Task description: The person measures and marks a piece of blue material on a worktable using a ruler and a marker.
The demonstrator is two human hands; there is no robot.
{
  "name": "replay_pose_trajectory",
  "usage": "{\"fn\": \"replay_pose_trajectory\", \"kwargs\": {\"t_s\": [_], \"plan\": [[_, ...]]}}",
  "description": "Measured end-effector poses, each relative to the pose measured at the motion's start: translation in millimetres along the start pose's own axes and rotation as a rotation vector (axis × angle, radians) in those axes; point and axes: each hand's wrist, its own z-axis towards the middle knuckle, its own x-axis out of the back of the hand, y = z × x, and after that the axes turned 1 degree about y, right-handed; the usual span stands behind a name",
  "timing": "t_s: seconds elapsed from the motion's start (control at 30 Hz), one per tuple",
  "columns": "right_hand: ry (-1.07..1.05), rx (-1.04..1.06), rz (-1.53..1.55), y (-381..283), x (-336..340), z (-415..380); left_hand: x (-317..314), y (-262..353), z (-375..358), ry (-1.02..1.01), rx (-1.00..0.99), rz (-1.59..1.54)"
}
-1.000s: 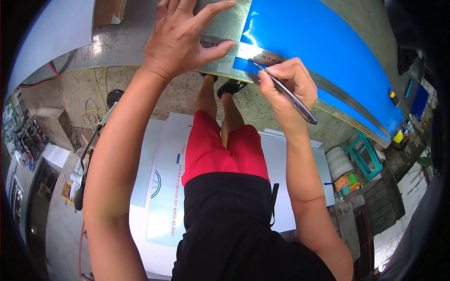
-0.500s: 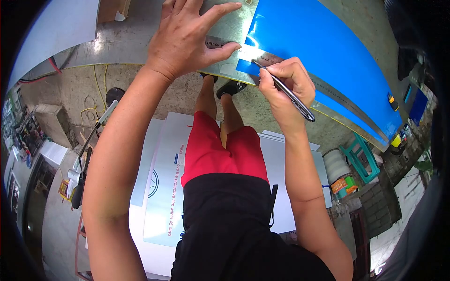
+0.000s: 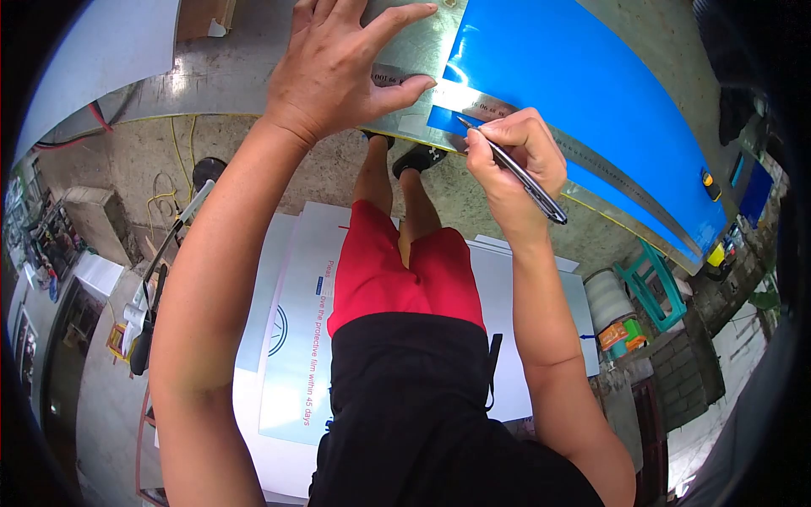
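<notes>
A long steel ruler (image 3: 621, 182) lies across a glossy blue sheet (image 3: 557, 63), close to the sheet's near edge, and runs on past its left end. My left hand (image 3: 331, 76) is spread palm down over the ruler's left end, with thumb and index finger stretched apart. Its other fingertips run out of the top of the view. In a writing grip, my right hand (image 3: 525, 152) holds a dark pen (image 3: 530, 188). The pen's tip points at the narrow blue strip on the near side of the ruler, by the sheet's left corner.
Sheet and ruler lie on a metal table (image 3: 228, 89). A pale sheet (image 3: 101, 63) and some cardboard (image 3: 203, 17) are at the left. A yellow and black tool (image 3: 709, 183) rests on the blue sheet. Below stand white panels (image 3: 291, 363) and a green stool (image 3: 655, 283).
My right hand's pen tip has shifted slightly toward my body, a little farther from the ruler's near edge. My left hand stays in place.
</notes>
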Motion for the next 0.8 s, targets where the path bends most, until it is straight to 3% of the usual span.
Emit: {"fn": "replay_pose_trajectory", "kwargs": {"t_s": [0.8], "plan": [[-0.005, 0.059, -0.091, 2.8, -5.3, 8.3, -2.0, -2.7, -1.9, 0.015, -0.015, 0.006]]}}
